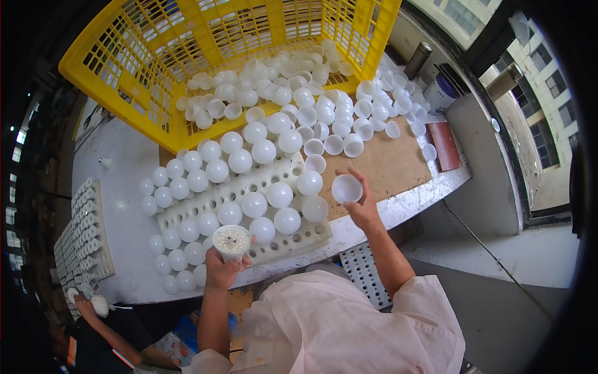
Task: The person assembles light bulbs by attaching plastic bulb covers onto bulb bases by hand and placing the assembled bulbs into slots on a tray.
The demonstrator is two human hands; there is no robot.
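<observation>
My left hand (222,269) is closed around a white LED bulb body (232,242), its round board of small LEDs facing up. In my right hand (366,210) is a loose white bulb cover (346,189), a hollow cup with its open side turned up, held at the rim between thumb and fingers. The two parts are apart. Between and beyond my hands, a white tray with holes (218,192) carries rows of round white bulbs (254,204). Loose covers (334,144) lie heaped on brown cardboard (398,163) past my right hand.
A yellow plastic crate (163,128) at the back, tipped toward me, spills covers. Left, a tray of white bulb bodies (87,230) stands near another person's hand (84,306). A reddish-brown block (443,146), white tub (441,93) and dark flask (418,60) stand right.
</observation>
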